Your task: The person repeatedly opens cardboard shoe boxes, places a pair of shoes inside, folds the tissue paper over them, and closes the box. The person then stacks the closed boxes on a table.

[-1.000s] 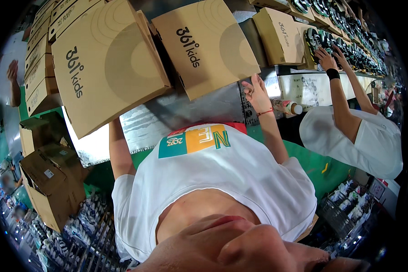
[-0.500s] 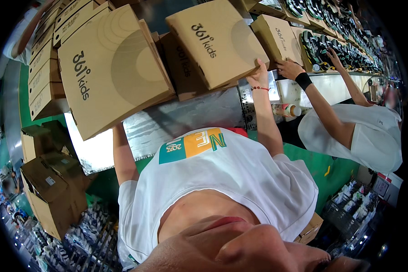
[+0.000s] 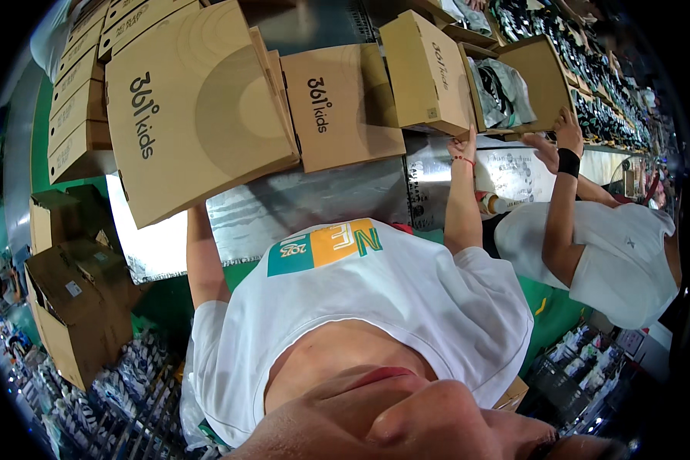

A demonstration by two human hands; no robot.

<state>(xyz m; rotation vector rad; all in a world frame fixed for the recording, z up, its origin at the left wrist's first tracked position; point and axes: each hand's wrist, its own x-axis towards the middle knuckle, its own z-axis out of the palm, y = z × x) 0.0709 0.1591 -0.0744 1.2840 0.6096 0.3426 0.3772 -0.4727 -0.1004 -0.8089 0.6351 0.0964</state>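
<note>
Brown box (image 3: 440,77), lower right corner at right grip (image 3: 461,144), closure unclear, left grip hidden

A large, flat, closed tan cardboard box (image 3: 180,130) with dark lettering and a paler printed circle lies to the left, its broad face turned up and its lower left corner pointing toward the wearer. Just to its right rests a smaller, squarish tan cardboard box (image 3: 353,88), also shut, lettered face up, part of it shaded; its left edge meets the large one's right side in the view. Further right stands a deeper, narrow tan cardboard box (image 3: 410,73), closed and slanted, showing a plain face on its left and a lettered face on its right, with a little square mark near its lower end.
</note>
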